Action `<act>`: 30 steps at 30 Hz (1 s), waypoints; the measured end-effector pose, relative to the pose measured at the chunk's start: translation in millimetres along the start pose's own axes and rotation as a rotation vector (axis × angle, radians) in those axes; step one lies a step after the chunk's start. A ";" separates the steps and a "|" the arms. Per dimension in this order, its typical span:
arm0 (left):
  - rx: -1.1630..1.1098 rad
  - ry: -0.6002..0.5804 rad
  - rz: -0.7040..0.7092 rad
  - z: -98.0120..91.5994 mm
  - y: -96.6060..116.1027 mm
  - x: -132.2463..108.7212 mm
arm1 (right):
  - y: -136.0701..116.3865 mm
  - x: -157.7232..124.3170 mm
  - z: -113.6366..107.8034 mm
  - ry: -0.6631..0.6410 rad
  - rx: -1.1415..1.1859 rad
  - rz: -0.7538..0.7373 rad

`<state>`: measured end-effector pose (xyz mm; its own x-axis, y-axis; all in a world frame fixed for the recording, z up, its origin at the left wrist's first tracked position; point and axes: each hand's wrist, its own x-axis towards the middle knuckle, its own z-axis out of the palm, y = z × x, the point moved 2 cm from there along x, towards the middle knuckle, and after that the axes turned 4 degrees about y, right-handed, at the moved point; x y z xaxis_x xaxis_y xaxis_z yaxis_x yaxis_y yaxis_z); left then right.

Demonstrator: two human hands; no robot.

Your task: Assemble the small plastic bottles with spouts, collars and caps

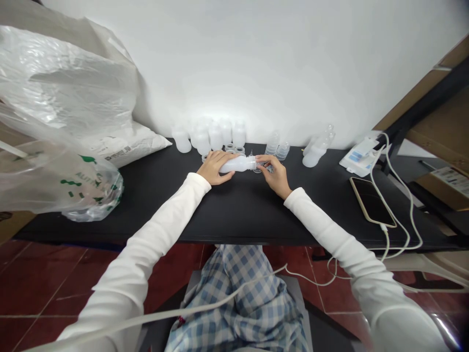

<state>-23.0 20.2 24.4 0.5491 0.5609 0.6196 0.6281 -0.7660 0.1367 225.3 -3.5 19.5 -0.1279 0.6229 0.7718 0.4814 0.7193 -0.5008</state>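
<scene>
A translucent white plastic bottle [238, 164] lies sideways above the black table [234, 210], its neck pointing right. My left hand [217, 167] is closed around the bottle's body. At the neck end, my right hand [274, 175] pinches with thumb and fingers; a small clear part seems to be there, but its kind is hard to make out. Several similar bottles [202, 139] stand behind my left hand, with ring-shaped parts [234, 148] in front of them. Stacked clear caps [272, 143] stand behind my right hand.
Large plastic bags [69, 83] fill the left side. Toward the right are more bottles with clear tops [318, 146], a white box [359, 157], a phone [373, 201] and white cables [410, 195]. One cable [205, 309] crosses my lap. A white wall [256, 63] rises behind the table.
</scene>
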 end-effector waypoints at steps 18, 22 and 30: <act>0.021 0.020 0.038 -1.6 -2.1 -1.5 | 11.0 -1.3 0.1 -0.146 -0.084 0.020; 0.034 0.019 0.066 -1.1 1.9 -0.7 | 15.0 -1.4 0.2 -0.183 -0.141 0.089; 0.020 0.009 0.105 4.2 7.1 0.7 | 11.8 0.7 -2.0 -0.240 -0.258 0.050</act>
<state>-15.8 16.5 22.6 0.6076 0.4744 0.6370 0.5783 -0.8140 0.0546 232.7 4.8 14.9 -0.2837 0.7319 0.6196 0.6918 0.6036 -0.3962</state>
